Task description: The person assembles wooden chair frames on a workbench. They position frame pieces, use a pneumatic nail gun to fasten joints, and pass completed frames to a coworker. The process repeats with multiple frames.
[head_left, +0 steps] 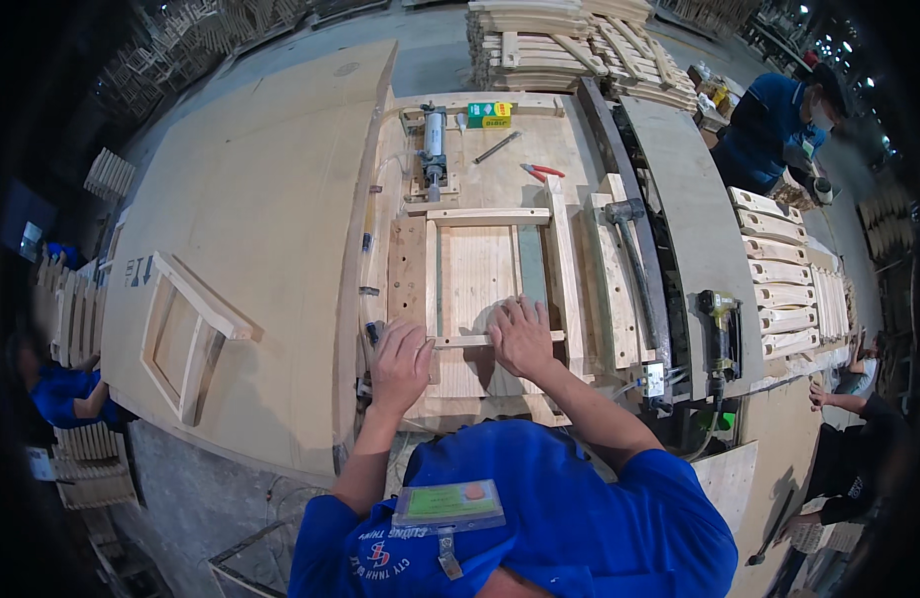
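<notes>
A light wooden frame (489,216) lies in the jig on the workbench, its rails forming a rectangle. My left hand (400,367) is at its near left corner, fingers bent over the wood. Farther right, my right hand (523,339) grips the near rail (464,341) from above, with its fingertips on the far side. A longer wooden bar (565,269) runs along the frame's right side. Both palms and the thumbs are mostly hidden.
Beyond the frame are an air cylinder (434,140), a small green-yellow box (490,115) and red-handled pliers (543,171). A hammer (634,249) and a nail gun (720,334) lie right. An assembled wooden frame (191,334) stands left. Co-workers (774,125) are nearby.
</notes>
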A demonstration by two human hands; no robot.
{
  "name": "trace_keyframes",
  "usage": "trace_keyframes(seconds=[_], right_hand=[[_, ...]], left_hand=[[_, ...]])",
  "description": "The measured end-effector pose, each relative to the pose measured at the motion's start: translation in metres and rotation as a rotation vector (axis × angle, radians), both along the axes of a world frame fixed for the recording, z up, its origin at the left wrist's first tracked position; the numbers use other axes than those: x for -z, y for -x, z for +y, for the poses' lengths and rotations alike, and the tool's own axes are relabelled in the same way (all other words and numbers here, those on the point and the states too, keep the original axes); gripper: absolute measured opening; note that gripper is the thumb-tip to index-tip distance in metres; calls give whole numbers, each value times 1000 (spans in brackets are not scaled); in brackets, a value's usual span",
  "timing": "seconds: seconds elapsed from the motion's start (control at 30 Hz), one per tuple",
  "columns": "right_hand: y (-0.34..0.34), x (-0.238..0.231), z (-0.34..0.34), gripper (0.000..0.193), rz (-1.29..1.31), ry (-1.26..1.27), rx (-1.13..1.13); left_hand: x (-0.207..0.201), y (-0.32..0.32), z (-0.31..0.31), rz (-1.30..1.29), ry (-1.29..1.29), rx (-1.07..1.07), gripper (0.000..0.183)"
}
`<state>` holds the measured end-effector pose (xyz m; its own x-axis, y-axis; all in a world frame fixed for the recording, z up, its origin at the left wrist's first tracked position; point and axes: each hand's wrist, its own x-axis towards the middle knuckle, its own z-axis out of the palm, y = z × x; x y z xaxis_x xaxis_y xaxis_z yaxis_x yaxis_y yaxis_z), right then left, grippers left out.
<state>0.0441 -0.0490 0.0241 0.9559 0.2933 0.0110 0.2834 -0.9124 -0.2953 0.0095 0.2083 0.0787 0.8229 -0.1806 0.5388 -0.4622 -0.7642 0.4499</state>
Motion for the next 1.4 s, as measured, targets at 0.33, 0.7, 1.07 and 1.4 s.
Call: trace_keyframes(seconds=[0.33, 0.7, 1.07, 1.4], right_hand=[[46, -30, -43, 47, -174, -297, 89], [146, -58, -203, 41, -335, -13, 624], [119, -66, -183, 44, -52, 67, 453], [-2, -59, -155, 51, -26, -50, 483]], left_hand=[[18, -32, -77, 236, 185, 76, 19], [58, -64, -120, 640, 7, 23, 32], [67, -67, -118, 721, -15, -17, 35], [60, -66, -115, 785, -60, -45, 40]])
